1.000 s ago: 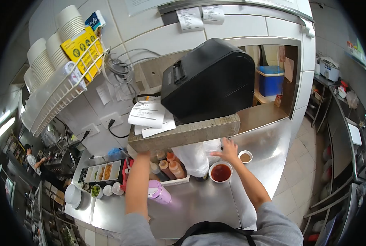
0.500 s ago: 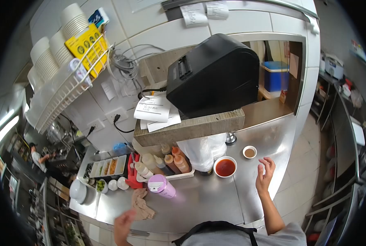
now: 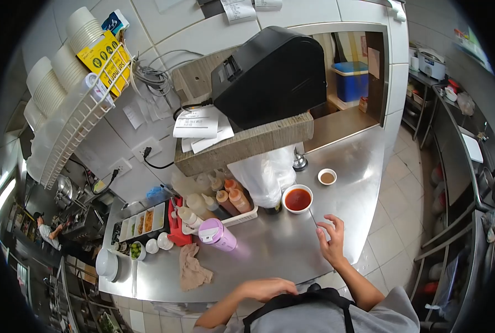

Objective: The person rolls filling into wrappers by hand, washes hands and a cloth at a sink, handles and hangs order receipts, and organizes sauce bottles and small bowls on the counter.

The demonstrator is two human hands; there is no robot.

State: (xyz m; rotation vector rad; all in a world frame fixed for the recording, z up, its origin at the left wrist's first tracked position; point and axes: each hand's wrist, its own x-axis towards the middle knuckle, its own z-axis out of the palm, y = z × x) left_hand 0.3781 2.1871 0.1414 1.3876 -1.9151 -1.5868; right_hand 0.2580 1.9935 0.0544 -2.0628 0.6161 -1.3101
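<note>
My right hand [image 3: 331, 241] hovers over the right part of the steel counter, empty, its fingers loosely bent and apart. Just beyond it stands a white bowl of red sauce or soup [image 3: 298, 198]. Farther back on the right is a small white cup of brown liquid [image 3: 327, 177]. My left hand [image 3: 267, 288] is close in front of my body, by the top of the black apron [image 3: 308, 297]. Its back faces up, fingers stretched to the right with the tips partly hidden, and nothing shows in it.
On the steel counter [image 3: 258, 252] are a purple-lidded tumbler [image 3: 218, 234], a beige cloth [image 3: 192, 269], and a tray of sauce bottles [image 3: 231, 200]. A black printer [image 3: 275, 77] sits on the shelf above. Several topping containers [image 3: 142, 222] stand left. Another person [image 3: 49, 230] is far left.
My left hand has swung right, from near the cloth to in front of my body. My right hand has come lower and slightly left. The camera view has shifted.
</note>
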